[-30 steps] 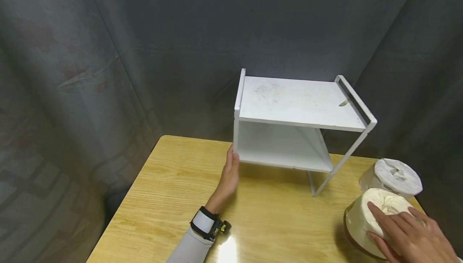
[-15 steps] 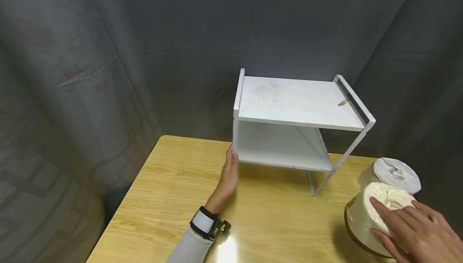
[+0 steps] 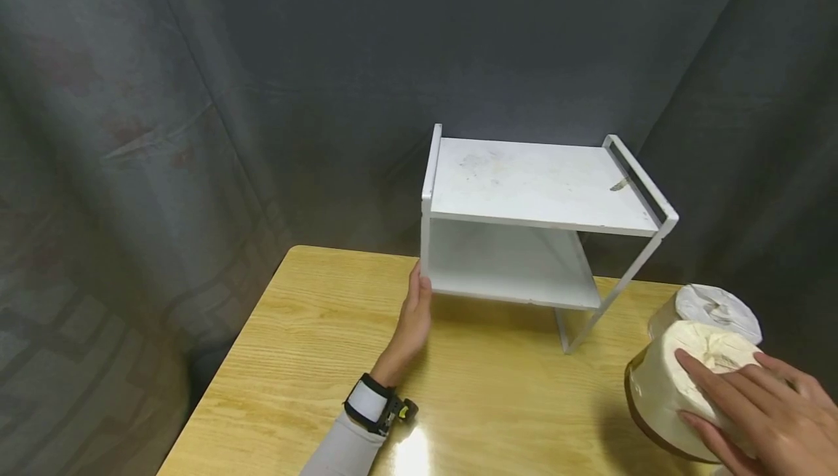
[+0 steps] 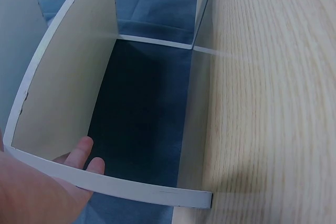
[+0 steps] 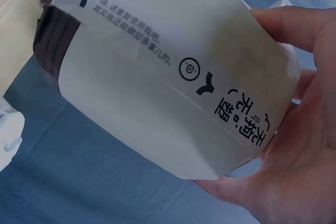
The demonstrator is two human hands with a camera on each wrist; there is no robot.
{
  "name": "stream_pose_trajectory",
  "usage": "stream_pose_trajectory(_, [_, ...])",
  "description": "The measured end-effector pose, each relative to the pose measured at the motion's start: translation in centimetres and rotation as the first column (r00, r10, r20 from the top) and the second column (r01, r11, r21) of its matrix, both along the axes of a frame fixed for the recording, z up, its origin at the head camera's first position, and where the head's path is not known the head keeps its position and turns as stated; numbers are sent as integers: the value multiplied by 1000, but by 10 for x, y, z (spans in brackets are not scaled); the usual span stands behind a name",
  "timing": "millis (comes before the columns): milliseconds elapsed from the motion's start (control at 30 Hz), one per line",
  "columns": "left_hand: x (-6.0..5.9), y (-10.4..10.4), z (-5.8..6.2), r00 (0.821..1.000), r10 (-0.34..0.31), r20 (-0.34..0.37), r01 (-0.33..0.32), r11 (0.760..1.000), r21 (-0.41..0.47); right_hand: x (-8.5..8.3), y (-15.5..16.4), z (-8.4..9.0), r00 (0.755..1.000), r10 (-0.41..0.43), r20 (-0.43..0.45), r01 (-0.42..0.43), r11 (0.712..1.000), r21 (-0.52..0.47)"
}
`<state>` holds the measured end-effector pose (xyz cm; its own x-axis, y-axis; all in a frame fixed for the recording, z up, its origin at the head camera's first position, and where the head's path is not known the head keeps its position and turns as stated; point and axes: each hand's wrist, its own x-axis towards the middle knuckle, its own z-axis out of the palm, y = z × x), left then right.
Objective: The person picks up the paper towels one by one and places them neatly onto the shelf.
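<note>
A white two-tier shelf rack stands at the back of the wooden table. My left hand grips its lower left front corner. In the left wrist view the fingers wrap round the rack's side panel from behind. My right hand grips a cream-wrapped paper roll with a brown band at the table's front right. In the right wrist view the roll with printed text lies in the palm, fingers curled round it.
A second roll, wrapped in white, stands just behind the cream one near the table's right edge. Dark grey curtains hang behind and on both sides. Both rack shelves are bare. The wood grain of the table runs beside the rack.
The cream roll has risen a little in my right hand and now hides more of the white roll. My left hand and the rack have not moved.
</note>
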<state>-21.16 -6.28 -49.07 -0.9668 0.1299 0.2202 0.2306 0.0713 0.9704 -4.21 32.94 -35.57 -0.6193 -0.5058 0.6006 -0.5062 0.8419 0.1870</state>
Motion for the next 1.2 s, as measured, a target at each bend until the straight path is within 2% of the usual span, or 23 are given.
stream_pose_trajectory(200, [0, 1, 1, 1000, -4, 5, 4, 1000, 5, -1, 1, 5, 1000, -8, 11, 8, 999, 38])
stream_pose_trajectory(400, [-1, 1, 2, 1000, -5, 4, 5, 1000, 7, -3, -3, 14, 999, 34, -9, -34, 999, 28])
stream_pose_trajectory(633, [-1, 2, 3, 1000, -8, -6, 8, 1000, 2, -4, -12, 28, 999, 40, -2, -40, 998, 38])
stream_pose_trajectory(833, [-1, 2, 3, 1000, -1, -18, 0, 1000, -11, -7, -18, 39, 997, 80, 3, -80, 995, 63])
stream_pose_trajectory(967, [0, 1, 2, 1000, -4, -25, 4, 1000, -14, -8, -22, 45, 994, 108, -5, -108, 993, 44])
stream_pose_trajectory(1200, [0, 1, 2, 999, 0, -39, -1, 1000, -11, -7, -27, 55, 996, 89, 23, -90, 995, 36])
